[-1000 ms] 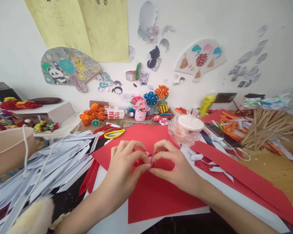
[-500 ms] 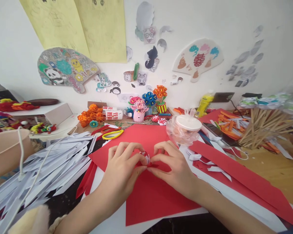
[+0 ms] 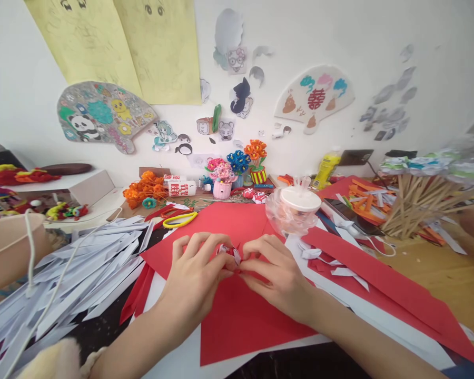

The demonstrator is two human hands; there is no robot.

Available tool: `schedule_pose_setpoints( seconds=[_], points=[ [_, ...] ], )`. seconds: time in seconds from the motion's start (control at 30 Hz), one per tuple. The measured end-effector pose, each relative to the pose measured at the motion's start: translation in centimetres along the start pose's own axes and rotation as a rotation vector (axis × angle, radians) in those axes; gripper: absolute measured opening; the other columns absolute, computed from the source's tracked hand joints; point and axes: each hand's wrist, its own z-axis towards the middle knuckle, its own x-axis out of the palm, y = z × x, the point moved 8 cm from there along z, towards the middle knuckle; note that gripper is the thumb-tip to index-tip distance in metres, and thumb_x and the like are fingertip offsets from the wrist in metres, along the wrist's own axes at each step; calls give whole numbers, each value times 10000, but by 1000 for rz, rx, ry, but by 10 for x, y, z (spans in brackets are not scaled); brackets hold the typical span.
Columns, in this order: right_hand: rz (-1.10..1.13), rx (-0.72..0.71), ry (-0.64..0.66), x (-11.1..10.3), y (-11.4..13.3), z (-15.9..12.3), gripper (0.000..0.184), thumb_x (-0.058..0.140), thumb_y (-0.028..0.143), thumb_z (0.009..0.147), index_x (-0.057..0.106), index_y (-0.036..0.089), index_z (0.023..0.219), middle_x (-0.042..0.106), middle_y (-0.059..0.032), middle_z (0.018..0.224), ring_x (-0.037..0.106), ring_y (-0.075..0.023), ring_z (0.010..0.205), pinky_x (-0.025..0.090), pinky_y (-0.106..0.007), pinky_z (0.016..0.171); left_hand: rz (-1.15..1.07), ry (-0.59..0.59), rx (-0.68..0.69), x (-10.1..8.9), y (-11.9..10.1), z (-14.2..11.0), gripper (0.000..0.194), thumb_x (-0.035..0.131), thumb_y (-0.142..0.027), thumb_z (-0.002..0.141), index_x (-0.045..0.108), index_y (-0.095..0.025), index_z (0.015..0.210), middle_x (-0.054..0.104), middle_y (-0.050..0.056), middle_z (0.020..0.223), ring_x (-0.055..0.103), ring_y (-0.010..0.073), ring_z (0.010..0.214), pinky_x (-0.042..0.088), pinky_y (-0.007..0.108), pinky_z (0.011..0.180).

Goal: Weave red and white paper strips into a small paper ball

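Observation:
Between my fingertips is a small folded red-and-white paper piece (image 3: 230,251), partly hidden by my fingers. My left hand (image 3: 197,271) is closed around its left side with thumb and index finger. My right hand (image 3: 274,273) pinches at its right edge, where a bit of red shows. Both hands are over a large red paper sheet (image 3: 245,321), which lies on white paper. Beyond my left hand rest yellow-handled scissors (image 3: 180,219). Past my right hand stands a white-lidded cup (image 3: 300,199) in clear plastic wrap.
Many white paper strips (image 3: 98,263) cover the left side, near a pink bin (image 3: 11,247). Red paper strips (image 3: 383,284) lie on the right, with wooden sticks (image 3: 414,210) behind them. Small flower pots (image 3: 222,188) and a yellow bottle (image 3: 327,169) stand along the wall.
The paper piece has turned a little and shifted slightly left between my fingers. My left thumb has tucked in behind the index finger. The whole view has shifted slightly.

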Motion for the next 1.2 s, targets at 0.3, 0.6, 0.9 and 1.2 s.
schedule_pose_setpoints(
  seconds=[0.3,0.6,0.9,1.2],
  points=[
    [51,-13,149,15,-3,-4,230,501,89,910,656,176,764,598,-63,903,477,-173,750,397,-322,648,190,37,150,8,-9,-6,388,373,55,838,629,-235,820,646,33,1111,510,241,988,265,413,842],
    [125,145,141,19,-14,-6,109,587,119,881,647,181,814,577,-56,925,514,-183,814,430,-339,699,36,71,7,11,7,-4,300,425,-50,891,637,-236,788,637,36,1112,498,253,995,275,412,815],
    [212,197,84,19,-18,-6,220,517,11,850,613,194,774,534,-45,921,504,-177,814,432,-326,688,-54,93,-20,11,5,0,263,454,-69,890,626,-226,767,635,30,1109,499,246,985,268,418,825],
    [273,314,93,16,-26,-5,88,687,153,823,616,204,808,534,-55,1031,545,-204,918,475,-374,802,-104,110,-112,16,19,0,200,512,-81,863,626,-234,803,619,18,1109,478,235,979,286,405,820]
  ],
)
